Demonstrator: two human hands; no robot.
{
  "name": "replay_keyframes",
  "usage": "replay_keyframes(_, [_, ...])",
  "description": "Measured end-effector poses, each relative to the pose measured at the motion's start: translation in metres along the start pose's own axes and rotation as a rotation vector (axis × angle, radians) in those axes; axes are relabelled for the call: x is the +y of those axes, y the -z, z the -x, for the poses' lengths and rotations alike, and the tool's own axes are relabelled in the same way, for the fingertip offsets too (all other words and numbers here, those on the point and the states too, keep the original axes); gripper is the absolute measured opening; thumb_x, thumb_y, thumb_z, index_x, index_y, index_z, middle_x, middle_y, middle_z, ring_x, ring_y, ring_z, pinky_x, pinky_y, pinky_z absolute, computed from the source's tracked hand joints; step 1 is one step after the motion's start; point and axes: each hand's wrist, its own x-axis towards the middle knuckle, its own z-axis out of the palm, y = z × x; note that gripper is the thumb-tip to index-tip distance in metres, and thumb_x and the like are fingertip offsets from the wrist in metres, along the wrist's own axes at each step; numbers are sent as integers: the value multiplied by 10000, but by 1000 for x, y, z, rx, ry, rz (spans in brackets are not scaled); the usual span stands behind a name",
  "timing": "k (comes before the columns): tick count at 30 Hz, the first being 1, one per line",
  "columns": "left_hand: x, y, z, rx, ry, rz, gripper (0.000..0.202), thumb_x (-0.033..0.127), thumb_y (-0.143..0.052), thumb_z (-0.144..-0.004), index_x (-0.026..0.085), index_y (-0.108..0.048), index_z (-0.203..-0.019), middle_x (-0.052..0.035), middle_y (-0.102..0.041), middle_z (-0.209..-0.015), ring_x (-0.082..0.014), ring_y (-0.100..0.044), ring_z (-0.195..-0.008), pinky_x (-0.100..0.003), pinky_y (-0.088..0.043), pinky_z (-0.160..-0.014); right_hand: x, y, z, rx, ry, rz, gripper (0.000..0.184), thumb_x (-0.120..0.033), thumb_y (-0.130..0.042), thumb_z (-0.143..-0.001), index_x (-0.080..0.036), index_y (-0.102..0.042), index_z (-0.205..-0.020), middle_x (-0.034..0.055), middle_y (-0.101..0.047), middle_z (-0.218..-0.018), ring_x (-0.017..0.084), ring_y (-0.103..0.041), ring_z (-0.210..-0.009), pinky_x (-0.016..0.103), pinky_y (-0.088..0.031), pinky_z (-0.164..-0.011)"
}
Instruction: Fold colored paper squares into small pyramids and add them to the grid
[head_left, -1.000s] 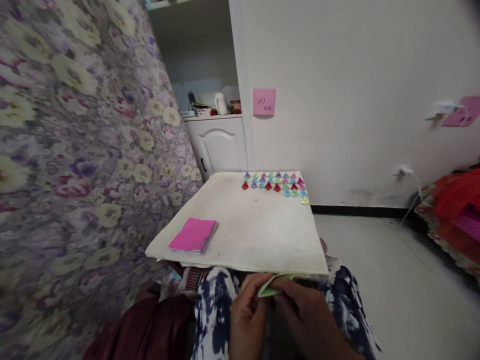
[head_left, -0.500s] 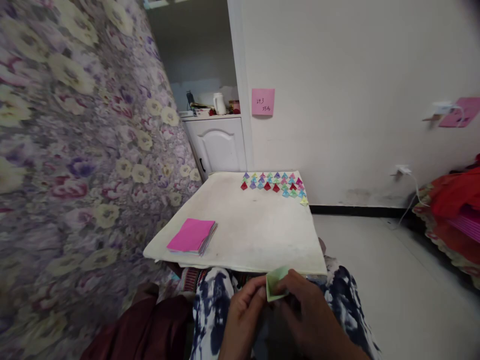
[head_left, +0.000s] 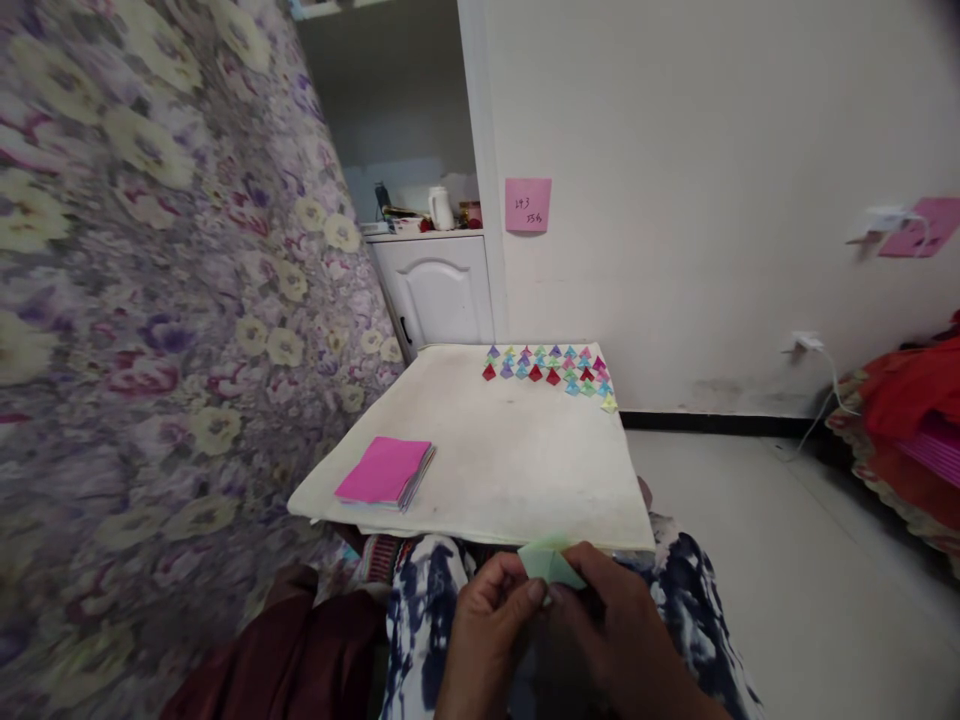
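Just off the table's near edge, above my lap, both hands hold a small light-green sheet of folding paper (head_left: 551, 565), partly folded. My left hand (head_left: 495, 610) pinches its lower left side between thumb and fingers. On the right side, my right hand (head_left: 611, 610) grips it, with its lower fingers dark and partly hidden. On the table (head_left: 487, 460), a stack of square paper sheets (head_left: 384, 470) lies at the left, pink on top. Rows of small folded paper pieces (head_left: 553, 375) in several colours line the far right corner.
A patterned floral curtain or wall covering (head_left: 187, 330) rises close on the left. Behind the table are a white cabinet (head_left: 435, 290) with a white jug (head_left: 440, 208) and a wall with a pink note (head_left: 528, 205). Red cloth (head_left: 900, 410) lies at the right.
The green paper has turned from a standing, opened-out fold to a flatter, creased shape with a peak. My left thumb has moved onto its lower edge.
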Motion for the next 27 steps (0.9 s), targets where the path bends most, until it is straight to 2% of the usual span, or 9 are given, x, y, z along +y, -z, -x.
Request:
replay_keyframes(2, [0, -1, 0, -7, 6, -3, 171, 250, -725, -676, 134, -603, -706, 20, -600, -584, -86, -506, -549, -187, -369, -563, 2, -2, 1, 28, -47, -35, 176, -202, -496, -815, -191, -555, -980, 22, -642, -800, 145, -601, -685, 217, -449, -632])
replay_keyframes(4, [-1, 0, 0, -6, 11, -25, 180, 260, -721, -683, 136, -592, -704, 26, -593, -564, -79, -496, -524, -182, -358, -542, 5, -3, 2, 58, -103, -59, 384, -205, -505, -807, -189, -471, -1190, 16, -641, -817, 142, -603, -663, 218, -457, -622])
replay_keyframes(6, [-2, 0, 0, 12, 8, -54, 188, 268, -719, -685, 139, -583, -704, 31, -589, -563, -75, -491, -508, -181, -353, -529, 6, -4, 1, 53, -160, -95, 514, -208, -517, -798, -184, -381, -1293, 2, -630, -788, 138, -593, -634, 220, -455, -605])
replay_keyframes(8, [-3, 0, -1, 30, 6, -81, 209, 286, -725, -673, 142, -576, -700, 37, -584, -564, -73, -487, -492, -182, -352, -517, 5, -2, -1, 26, -212, -142, 475, -215, -540, -783, -186, -434, -1245, -5, -624, -769, 142, -587, -647, 226, -452, -616])
replay_keyframes(10, [-4, 1, -2, 41, 8, -112, 242, 315, -739, -648, 145, -570, -684, 42, -576, -554, -73, -481, -471, -185, -349, -501, 4, 1, -3, 4, -252, -197, 314, -231, -562, -772, -182, -541, -1081, -2, -623, -759, 147, -578, -669, 232, -444, -631])
replay_keyframes(13, [-6, 3, -4, 67, -5, -179, 269, 348, -745, -629, 151, -565, -662, 47, -563, -528, -75, -474, -453, -186, -346, -490, 1, 5, -6, -5, -299, -276, 132, -267, -578, -770, -165, -583, -854, -9, -591, -686, 138, -533, -631, 227, -417, -597])
replay_keyframes(20, [-10, -1, -1, 60, 9, -241, 256, 362, -737, -630, 153, -607, -702, 44, -555, -500, -86, -463, -456, -186, -342, -486, 5, 7, -9, 13, -293, -404, 235, -362, -564, -796, -165, -508, -680, -47, -460, -569, 99, -423, -543, 206, -343, -521])
replay_keyframes(27, [-4, -10, 1, 24, 76, -231, 301, 409, -729, -631, 130, -643, -707, 34, -546, -493, -90, -457, -417, -191, -320, -441, 9, 5, -9, 16, -299, -448, 223, -350, -584, -786, -161, -529, -680, -38, -506, -570, 99, -450, -536, 201, -354, -511])
